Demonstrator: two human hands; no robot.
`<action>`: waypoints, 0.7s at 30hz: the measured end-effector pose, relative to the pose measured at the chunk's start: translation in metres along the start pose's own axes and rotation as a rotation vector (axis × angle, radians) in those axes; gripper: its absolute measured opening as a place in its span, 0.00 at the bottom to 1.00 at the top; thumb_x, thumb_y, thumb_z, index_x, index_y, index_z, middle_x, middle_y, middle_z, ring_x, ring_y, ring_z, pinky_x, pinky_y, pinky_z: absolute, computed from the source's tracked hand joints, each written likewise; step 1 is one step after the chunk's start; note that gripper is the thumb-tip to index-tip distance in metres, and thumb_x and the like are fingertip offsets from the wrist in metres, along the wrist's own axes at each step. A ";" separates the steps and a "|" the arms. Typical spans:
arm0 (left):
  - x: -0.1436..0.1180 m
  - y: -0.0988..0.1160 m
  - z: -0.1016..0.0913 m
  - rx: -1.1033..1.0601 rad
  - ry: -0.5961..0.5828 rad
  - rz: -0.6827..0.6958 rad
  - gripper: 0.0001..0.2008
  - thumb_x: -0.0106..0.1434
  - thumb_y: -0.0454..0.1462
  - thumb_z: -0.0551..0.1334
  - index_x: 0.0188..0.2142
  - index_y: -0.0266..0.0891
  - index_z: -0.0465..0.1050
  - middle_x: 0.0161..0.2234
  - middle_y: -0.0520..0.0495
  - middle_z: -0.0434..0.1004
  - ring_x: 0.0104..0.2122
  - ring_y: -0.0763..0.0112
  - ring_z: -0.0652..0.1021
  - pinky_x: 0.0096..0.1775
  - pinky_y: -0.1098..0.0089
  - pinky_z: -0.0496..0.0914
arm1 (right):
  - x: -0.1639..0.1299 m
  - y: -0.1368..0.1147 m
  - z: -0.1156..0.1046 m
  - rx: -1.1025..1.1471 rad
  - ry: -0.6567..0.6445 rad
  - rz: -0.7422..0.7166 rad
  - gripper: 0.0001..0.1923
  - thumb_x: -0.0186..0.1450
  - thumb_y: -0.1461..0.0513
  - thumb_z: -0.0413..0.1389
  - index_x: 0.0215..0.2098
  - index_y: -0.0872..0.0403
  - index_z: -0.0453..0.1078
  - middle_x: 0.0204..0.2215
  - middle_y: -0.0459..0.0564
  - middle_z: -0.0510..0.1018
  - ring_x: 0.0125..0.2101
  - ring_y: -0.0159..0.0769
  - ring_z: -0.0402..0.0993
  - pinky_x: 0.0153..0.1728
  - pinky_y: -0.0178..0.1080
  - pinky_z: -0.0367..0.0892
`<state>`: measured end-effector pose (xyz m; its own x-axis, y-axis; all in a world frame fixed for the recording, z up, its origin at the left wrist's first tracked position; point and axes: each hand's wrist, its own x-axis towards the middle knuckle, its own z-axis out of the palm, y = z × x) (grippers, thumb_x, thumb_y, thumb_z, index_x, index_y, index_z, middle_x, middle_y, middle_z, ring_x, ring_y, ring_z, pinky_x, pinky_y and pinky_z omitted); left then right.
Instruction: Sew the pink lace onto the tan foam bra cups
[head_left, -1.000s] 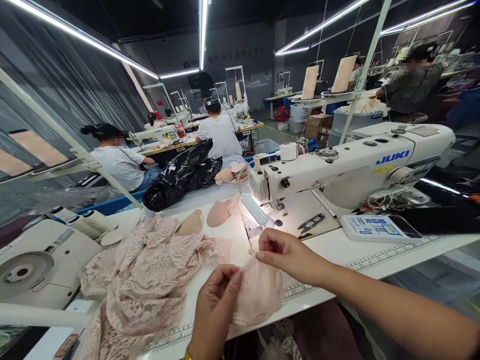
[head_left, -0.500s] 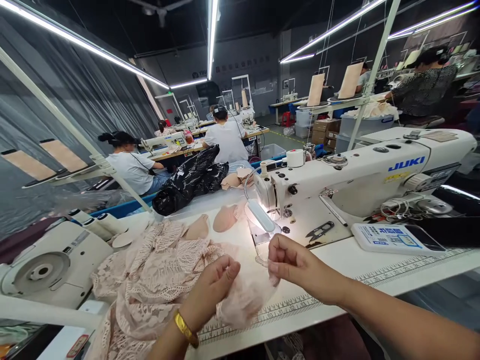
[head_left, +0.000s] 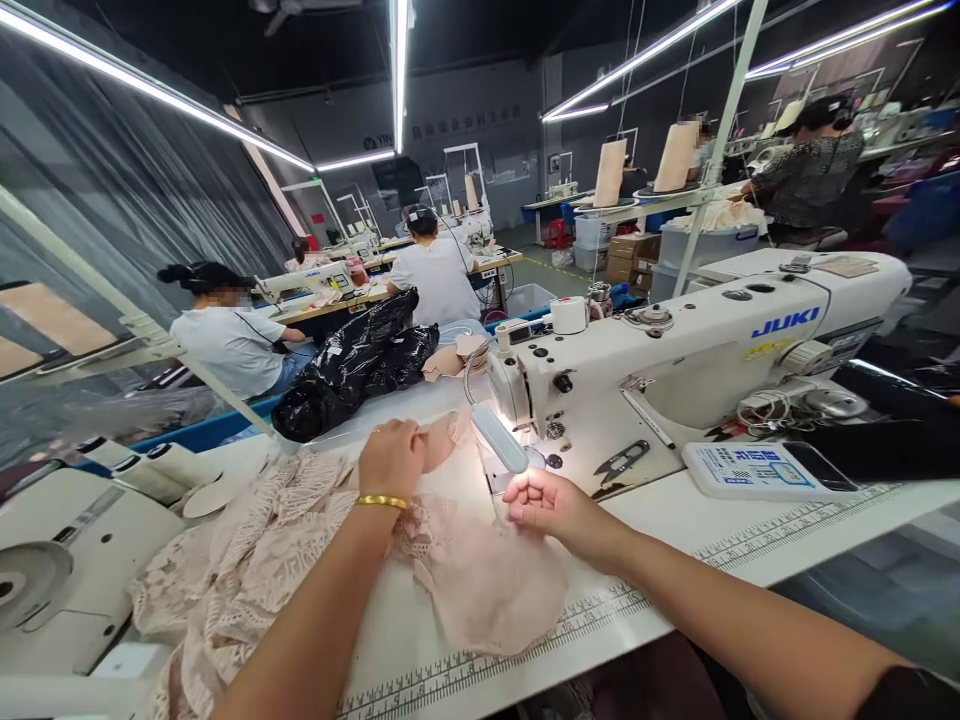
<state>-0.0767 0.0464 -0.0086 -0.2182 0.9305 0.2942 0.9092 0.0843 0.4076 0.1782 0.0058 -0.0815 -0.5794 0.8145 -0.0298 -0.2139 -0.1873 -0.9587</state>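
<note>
My left hand [head_left: 391, 458], with a gold bangle at the wrist, reaches over the table at the left edge of a pink cup-shaped piece [head_left: 439, 448]. Its fingers bend down out of sight, so whether they grip the piece cannot be told. My right hand [head_left: 551, 510] is closed, fingers curled in and thumb pressed against them, just below the small lamp [head_left: 499, 438]. Sheer pale-pink fabric [head_left: 495, 590] with a lace edge lies on the table beneath and left of it. Whether the right fingers pinch its upper edge is hidden.
A white sewing machine [head_left: 705, 330] stands on the right, with thread snips [head_left: 622, 460] and a phone-sized case [head_left: 765, 470] before it. Heaped lace [head_left: 262, 540] covers the left. A printed ruler [head_left: 420, 690] runs along the front edge. Black bags [head_left: 360, 360] and co-workers are beyond.
My left hand has left the sheer fabric and moved forward to the cup piece. The fabric now lies more spread out. My right hand stays near the lamp. The view has shifted.
</note>
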 end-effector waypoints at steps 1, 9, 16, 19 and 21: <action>-0.007 0.002 -0.007 -0.023 0.023 -0.023 0.04 0.62 0.34 0.58 0.36 0.40 0.71 0.38 0.40 0.79 0.44 0.51 0.78 0.45 0.58 0.70 | 0.000 -0.002 0.001 0.006 0.017 -0.008 0.21 0.59 0.50 0.70 0.40 0.54 0.70 0.32 0.44 0.76 0.31 0.31 0.72 0.29 0.34 0.61; -0.119 0.020 -0.023 -0.756 -0.343 -0.186 0.16 0.59 0.49 0.66 0.38 0.42 0.67 0.25 0.56 0.73 0.23 0.70 0.73 0.25 0.74 0.66 | -0.007 -0.011 0.000 -0.034 -0.005 -0.082 0.27 0.68 0.40 0.57 0.37 0.56 0.72 0.33 0.50 0.78 0.34 0.35 0.75 0.35 0.37 0.65; -0.143 0.038 -0.016 -0.414 -0.240 0.090 0.13 0.61 0.48 0.65 0.36 0.43 0.72 0.36 0.45 0.79 0.35 0.57 0.79 0.36 0.60 0.75 | -0.028 -0.022 0.012 -0.268 0.008 -0.171 0.15 0.64 0.56 0.66 0.44 0.52 0.70 0.34 0.45 0.78 0.34 0.34 0.73 0.37 0.37 0.68; -0.127 0.042 -0.025 -0.410 -0.287 0.331 0.26 0.58 0.45 0.69 0.55 0.44 0.72 0.57 0.39 0.74 0.56 0.49 0.74 0.55 0.52 0.70 | -0.040 -0.033 0.017 -0.454 -0.063 -0.268 0.09 0.67 0.61 0.61 0.46 0.50 0.72 0.35 0.45 0.79 0.35 0.33 0.73 0.38 0.37 0.68; -0.115 0.039 -0.027 -0.496 -0.641 0.350 0.25 0.59 0.45 0.68 0.55 0.44 0.71 0.51 0.43 0.79 0.50 0.54 0.78 0.50 0.58 0.74 | -0.046 -0.039 0.019 -0.570 -0.030 -0.405 0.06 0.69 0.62 0.60 0.45 0.50 0.72 0.35 0.46 0.79 0.34 0.33 0.74 0.36 0.36 0.68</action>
<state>-0.0262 -0.0670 -0.0031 0.4200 0.9075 -0.0086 0.5954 -0.2684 0.7573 0.1985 -0.0347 -0.0378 -0.5641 0.7423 0.3616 0.0232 0.4520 -0.8917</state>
